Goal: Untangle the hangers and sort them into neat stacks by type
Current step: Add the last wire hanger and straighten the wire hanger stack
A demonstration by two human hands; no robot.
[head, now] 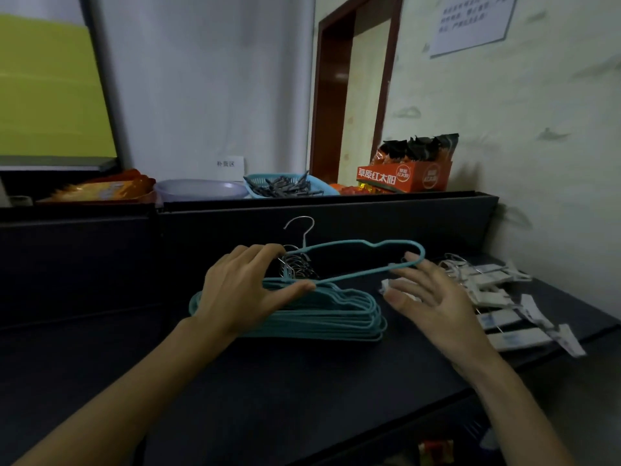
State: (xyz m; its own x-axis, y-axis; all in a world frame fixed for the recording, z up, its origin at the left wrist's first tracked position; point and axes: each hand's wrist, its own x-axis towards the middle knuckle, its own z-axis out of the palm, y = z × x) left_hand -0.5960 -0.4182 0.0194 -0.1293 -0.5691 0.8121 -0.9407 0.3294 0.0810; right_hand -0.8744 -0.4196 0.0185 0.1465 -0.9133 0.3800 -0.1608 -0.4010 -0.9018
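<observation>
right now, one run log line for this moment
left hand: holds teal hanger | right hand: open, touching its end | teal stack: below

Teal hangers (302, 317), white clip hangers (497, 297)

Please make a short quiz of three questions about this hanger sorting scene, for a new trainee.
1. True or false: the left hand grips the raised teal hanger.
2. What lies to the right of the teal stack? A) wooden hangers B) white clip hangers C) shoes
3. Fill in: the right hand has its fingers ____ beside the raised hanger's end.

Key: 1 true; 2 B; 3 straight, gripping nothing.
</observation>
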